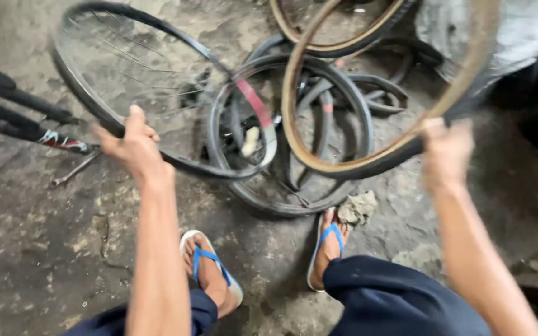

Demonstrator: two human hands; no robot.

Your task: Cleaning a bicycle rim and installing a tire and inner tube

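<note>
Loose black rubber tyres [319,118] lie piled on the concrete floor [45,249], just beyond the person's blue-strapped sandals [328,246]. A grey rag [356,208] lies beside that pile. Above the pile, the left hand [133,146] grips the black spoked bicycle wheel rim [126,68], fingers closed around it. The right hand [446,152] clasps the tan-walled bicycle tyre [344,165], blurred.

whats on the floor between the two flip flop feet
In the head view, only bare, stained concrete floor lies between the left foot and the right foot. The crumpled rag sits just beyond the right foot, not between them.
</note>
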